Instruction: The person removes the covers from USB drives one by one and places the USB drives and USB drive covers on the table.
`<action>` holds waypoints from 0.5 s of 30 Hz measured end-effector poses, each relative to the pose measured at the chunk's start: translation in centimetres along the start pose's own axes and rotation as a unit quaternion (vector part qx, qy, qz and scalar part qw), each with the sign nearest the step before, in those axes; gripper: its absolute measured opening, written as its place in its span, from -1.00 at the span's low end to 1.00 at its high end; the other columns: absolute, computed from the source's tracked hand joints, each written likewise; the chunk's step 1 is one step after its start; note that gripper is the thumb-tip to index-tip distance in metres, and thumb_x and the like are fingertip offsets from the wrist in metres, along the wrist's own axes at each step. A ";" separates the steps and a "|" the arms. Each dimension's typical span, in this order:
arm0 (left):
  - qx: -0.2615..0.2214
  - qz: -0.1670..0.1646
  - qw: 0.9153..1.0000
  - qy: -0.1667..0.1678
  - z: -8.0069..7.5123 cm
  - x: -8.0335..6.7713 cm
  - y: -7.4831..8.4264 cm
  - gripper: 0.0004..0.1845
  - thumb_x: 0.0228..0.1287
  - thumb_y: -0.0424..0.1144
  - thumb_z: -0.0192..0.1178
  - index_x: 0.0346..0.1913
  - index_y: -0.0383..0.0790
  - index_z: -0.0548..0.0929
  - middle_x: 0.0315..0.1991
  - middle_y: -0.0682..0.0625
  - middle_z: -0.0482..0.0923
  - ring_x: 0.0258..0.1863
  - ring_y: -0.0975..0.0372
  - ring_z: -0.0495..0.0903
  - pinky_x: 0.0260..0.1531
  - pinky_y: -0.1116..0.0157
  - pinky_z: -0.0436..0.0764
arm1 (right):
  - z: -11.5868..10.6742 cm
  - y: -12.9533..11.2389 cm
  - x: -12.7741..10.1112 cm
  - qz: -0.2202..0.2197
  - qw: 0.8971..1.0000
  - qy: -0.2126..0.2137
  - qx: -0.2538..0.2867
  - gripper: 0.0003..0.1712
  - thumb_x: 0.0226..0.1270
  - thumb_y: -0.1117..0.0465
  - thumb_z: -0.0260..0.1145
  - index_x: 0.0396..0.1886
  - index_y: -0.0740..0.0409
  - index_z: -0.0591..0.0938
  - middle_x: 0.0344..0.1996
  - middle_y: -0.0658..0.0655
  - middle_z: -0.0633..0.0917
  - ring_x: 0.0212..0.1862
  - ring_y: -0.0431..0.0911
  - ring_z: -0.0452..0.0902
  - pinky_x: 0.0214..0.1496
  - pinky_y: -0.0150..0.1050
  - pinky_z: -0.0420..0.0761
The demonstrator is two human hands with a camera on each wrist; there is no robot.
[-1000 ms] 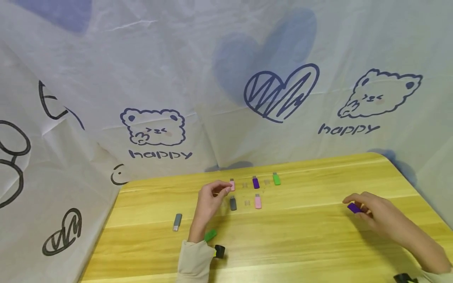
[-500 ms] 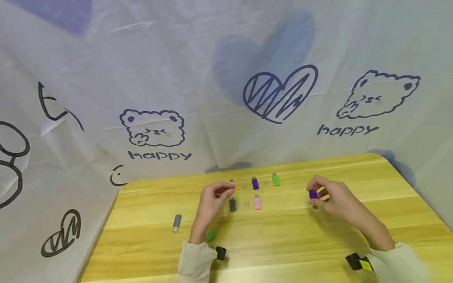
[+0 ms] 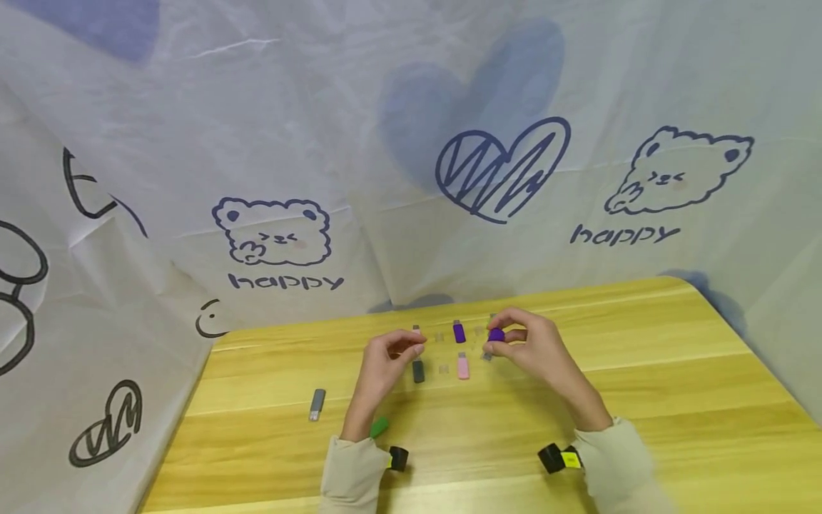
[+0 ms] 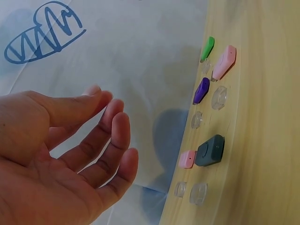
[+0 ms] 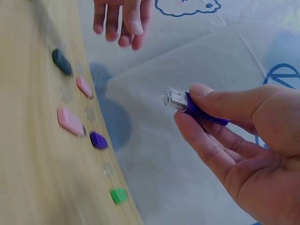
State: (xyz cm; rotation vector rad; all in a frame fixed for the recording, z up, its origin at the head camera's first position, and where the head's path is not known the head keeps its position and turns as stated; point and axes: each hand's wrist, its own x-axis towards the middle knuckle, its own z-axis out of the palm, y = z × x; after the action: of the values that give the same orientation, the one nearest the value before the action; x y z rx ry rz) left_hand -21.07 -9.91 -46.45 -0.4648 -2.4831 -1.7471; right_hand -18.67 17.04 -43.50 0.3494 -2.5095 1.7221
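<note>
My right hand pinches a purple USB flash drive between thumb and fingertips. Its metal plug points away from the hand, with clear plastic around it. My left hand hovers over the left end of the rows, fingers loosely bent and nothing between them. On the table under the hands lie a dark grey USB flash drive, a pink one, another purple one and a second pink one. A green flash drive lies at the right end, mostly hidden by my right hand in the head view.
Clear plastic caps lie among the drives. Left of my left forearm is a grey flash drive; a green one shows beside that forearm. The wooden table backs onto a printed cloth.
My right hand has travelled left across the table with the purple USB flash drive, from the far right to the right end of the rows. My left hand has stayed nearly in place.
</note>
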 end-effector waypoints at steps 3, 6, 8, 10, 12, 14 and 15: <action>0.005 -0.004 1.000 -0.006 0.0 0.1 -0.1 -0.87 0.33 -0.42 0.36 -0.10 -0.34 0.79 -0.18 -0.14 0.76 -0.22 0.05 0.71 -0.27 0.39 0.62 | 1.1 0.0 0.5 -0.001 0.999 0.009 0.035 -0.72 0.22 0.46 0.51 -0.08 0.24 0.68 -0.09 0.29 0.69 -0.14 0.11 0.77 -0.20 -0.27 0.76; 0.003 -0.005 1.000 -0.012 0.0 0.1 -0.1 -0.87 0.33 -0.41 0.37 -0.11 -0.33 0.79 -0.19 -0.13 0.76 -0.22 0.05 0.71 -0.27 0.39 0.62 | 2.0 0.1 0.9 -0.006 0.998 0.026 0.056 -0.70 0.23 0.45 0.50 -0.04 0.26 0.72 -0.07 0.29 0.70 -0.12 0.13 0.77 -0.17 -0.27 0.76; 0.005 -0.006 1.000 -0.013 0.2 0.1 -0.2 -0.88 0.32 -0.42 0.37 -0.12 -0.32 0.79 -0.19 -0.14 0.75 -0.22 0.04 0.71 -0.27 0.37 0.63 | 2.5 0.1 1.0 -0.002 0.997 0.036 0.069 -0.72 0.24 0.44 0.50 -0.05 0.27 0.74 -0.06 0.29 0.70 -0.12 0.13 0.78 -0.16 -0.27 0.76; 0.002 -0.006 1.000 -0.013 0.3 0.0 -0.1 -0.89 0.32 -0.43 0.37 -0.13 -0.31 0.79 -0.18 -0.15 0.75 -0.21 0.02 0.72 -0.25 0.33 0.65 | 2.9 0.1 1.0 0.005 0.996 0.047 0.081 -0.78 0.26 0.42 0.50 -0.10 0.30 0.74 -0.06 0.31 0.70 -0.12 0.14 0.78 -0.14 -0.27 0.76; -0.003 -0.007 1.000 -0.013 0.4 -0.1 0.1 -0.88 0.32 -0.44 0.36 -0.12 -0.33 0.78 -0.16 -0.17 0.75 -0.18 -0.01 0.72 -0.20 0.28 0.68 | 3.3 0.1 1.0 0.016 0.995 0.057 0.086 -0.81 0.26 0.39 0.51 -0.15 0.32 0.73 -0.09 0.31 0.71 -0.13 0.14 0.78 -0.15 -0.28 0.76; -0.013 -0.009 1.000 -0.021 0.5 -0.1 0.2 -0.88 0.33 -0.44 0.35 -0.11 -0.34 0.78 -0.14 -0.19 0.74 -0.15 -0.02 0.73 -0.15 0.25 0.70 | 3.6 0.2 0.9 0.023 0.994 0.066 0.084 -0.82 0.25 0.38 0.52 -0.19 0.32 0.72 -0.12 0.29 0.70 -0.12 0.13 0.78 -0.16 -0.30 0.75; -0.018 -0.007 1.000 -0.024 0.6 -0.1 0.3 -0.88 0.34 -0.45 0.34 -0.10 -0.36 0.77 -0.12 -0.21 0.74 -0.14 -0.03 0.73 -0.13 0.24 0.71 | 3.8 0.2 0.8 0.027 0.994 0.069 0.085 -0.82 0.25 0.38 0.52 -0.20 0.33 0.71 -0.14 0.28 0.70 -0.13 0.13 0.77 -0.17 -0.30 0.75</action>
State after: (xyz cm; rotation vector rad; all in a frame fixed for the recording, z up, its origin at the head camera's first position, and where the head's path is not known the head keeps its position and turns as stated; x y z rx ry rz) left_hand -20.83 -9.26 -46.37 -0.5006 -2.4965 -1.8094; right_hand -19.26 13.48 -44.95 0.1676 -2.3033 1.9147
